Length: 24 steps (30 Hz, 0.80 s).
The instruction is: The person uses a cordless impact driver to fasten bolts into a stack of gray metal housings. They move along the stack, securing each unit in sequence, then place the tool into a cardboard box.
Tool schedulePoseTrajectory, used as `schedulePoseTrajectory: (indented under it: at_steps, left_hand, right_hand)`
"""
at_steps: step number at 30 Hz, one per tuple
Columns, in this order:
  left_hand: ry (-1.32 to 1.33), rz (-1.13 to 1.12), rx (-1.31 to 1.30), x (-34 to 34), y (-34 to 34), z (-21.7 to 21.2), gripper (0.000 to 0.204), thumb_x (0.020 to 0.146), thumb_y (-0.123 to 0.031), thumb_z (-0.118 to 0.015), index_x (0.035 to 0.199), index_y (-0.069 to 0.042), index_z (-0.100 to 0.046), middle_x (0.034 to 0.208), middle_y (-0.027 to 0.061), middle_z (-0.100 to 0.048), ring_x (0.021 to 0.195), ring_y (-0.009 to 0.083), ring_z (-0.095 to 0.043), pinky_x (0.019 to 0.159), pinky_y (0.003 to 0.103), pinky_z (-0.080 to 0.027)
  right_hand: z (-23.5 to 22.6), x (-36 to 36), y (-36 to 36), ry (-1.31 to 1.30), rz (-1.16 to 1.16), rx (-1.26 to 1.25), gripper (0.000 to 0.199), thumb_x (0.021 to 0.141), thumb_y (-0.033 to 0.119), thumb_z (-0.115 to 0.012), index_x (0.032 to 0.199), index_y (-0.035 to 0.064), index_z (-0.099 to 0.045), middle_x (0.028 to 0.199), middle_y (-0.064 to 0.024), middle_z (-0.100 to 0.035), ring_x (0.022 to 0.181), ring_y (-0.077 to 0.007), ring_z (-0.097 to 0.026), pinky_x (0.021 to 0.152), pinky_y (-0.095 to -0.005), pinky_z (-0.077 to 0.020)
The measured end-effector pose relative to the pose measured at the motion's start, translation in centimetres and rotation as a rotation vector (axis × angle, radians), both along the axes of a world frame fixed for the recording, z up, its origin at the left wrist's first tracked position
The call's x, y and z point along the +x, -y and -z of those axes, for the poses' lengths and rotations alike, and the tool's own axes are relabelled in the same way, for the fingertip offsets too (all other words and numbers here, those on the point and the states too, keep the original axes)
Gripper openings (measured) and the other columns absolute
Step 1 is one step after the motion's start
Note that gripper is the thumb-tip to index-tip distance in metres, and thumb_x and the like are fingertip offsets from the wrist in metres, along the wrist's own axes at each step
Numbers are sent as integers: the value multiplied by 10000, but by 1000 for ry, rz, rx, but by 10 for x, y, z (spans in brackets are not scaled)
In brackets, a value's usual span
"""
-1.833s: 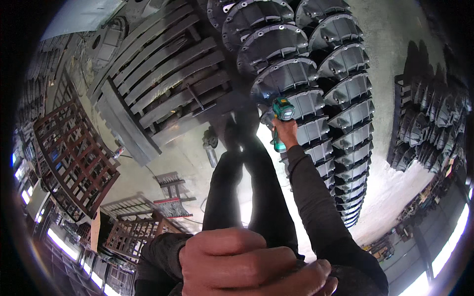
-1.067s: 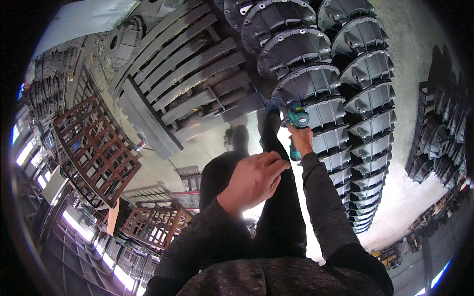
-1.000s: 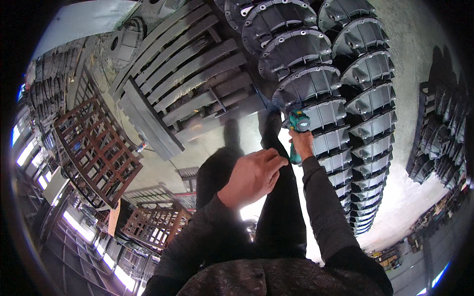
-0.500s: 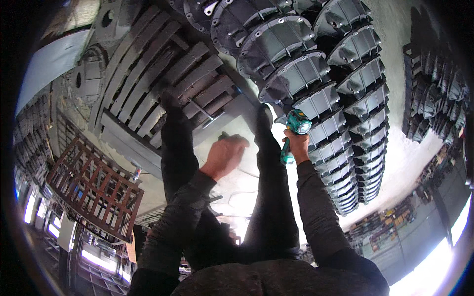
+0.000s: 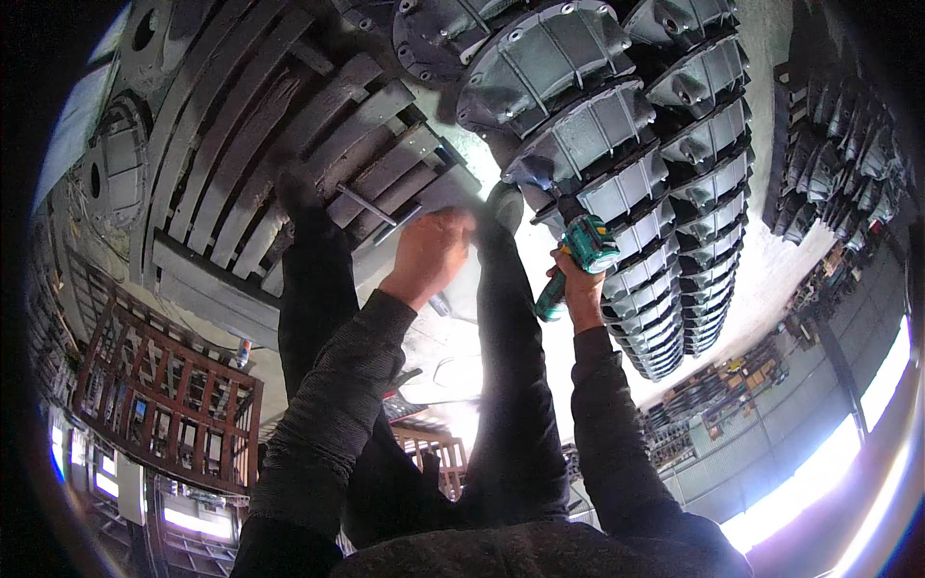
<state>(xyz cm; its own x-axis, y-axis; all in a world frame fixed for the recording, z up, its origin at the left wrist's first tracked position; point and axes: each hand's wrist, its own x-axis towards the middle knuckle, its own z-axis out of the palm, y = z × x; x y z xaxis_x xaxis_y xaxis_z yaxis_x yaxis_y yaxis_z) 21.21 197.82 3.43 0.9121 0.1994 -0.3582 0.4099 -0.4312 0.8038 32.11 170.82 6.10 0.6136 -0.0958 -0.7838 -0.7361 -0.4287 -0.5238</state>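
My right hand (image 5: 581,289) is wrapped around the handle of a green and black cordless drill (image 5: 591,244). The drill's front end points up at the near-left edge of a row of grey metal castings (image 5: 583,125), ribbed and holed along the rim; whether its tip touches one I cannot tell. Out over the floor, left of the drill, is my left hand (image 5: 432,255). Its fingers are curled closed and somewhat blurred, and what they hold, if anything, is hidden. Below its wrist shows a short dark cylindrical piece (image 5: 440,304).
A slatted wooden pallet (image 5: 252,135) lies on the left, with metal bars (image 5: 368,204) at its right end. A brown slatted crate (image 5: 164,390) stands lower left. More castings (image 5: 838,164) are piled at far right. My legs stand between pallet and castings.
My left hand has risen slightly toward the castings. The drill has tilted, its front end now turned more toward the castings. The whole view has shifted a little.
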Motion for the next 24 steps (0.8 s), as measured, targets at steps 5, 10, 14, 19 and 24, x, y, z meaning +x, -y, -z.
schedulePoseTrajectory:
  at_steps: [5, 10, 14, 19, 24]
  left_hand:
    - [28, -26, -71, 4, 0, -6, 129, 889, -15, -642, 982, -99, -610, 825, 127, -674, 789, 346, -685, 664, 438, -529]
    - [24, -38, -46, 8, -8, -5, 128, 887, -6, -644, 976, -90, -608, 835, 123, -686, 771, 340, -690, 653, 430, -532]
    - [46, -53, -84, 10, -12, -9, 135, 881, 3, -653, 977, -85, -617, 857, 128, -701, 788, 330, -703, 673, 421, -544]
    - [-17, -17, -84, 17, -14, -12, 145, 877, 17, -648, 982, -80, -621, 863, 133, -703, 790, 327, -706, 679, 415, -548]
    - [-77, 15, -95, 19, -21, -21, 140, 873, 21, -643, 981, -67, -630, 865, 140, -699, 795, 330, -706, 684, 403, -548]
  right_hand:
    - [2, -5, 5, 41, -100, -47, 220, 854, -10, -745, 1056, -2, -658, 930, -79, -698, 637, -192, -684, 574, -314, -587]
    - [4, -2, 3, -13, -169, -155, 217, 867, 9, -737, 1069, 9, -657, 921, -74, -696, 655, -185, -682, 587, -321, -577]
    - [2, 9, 9, -42, -96, -9, 209, 853, 18, -737, 1046, 18, -654, 879, -65, -686, 645, -185, -673, 599, -329, -563]
    - [5, 20, 20, -54, -178, -30, 226, 839, 62, -754, 1040, 33, -654, 864, -43, -684, 641, -173, -679, 595, -327, -569]
    - [9, 29, 28, -63, -226, -65, 207, 852, 82, -752, 1029, 28, -659, 876, -43, -690, 644, -171, -683, 597, -329, -563]
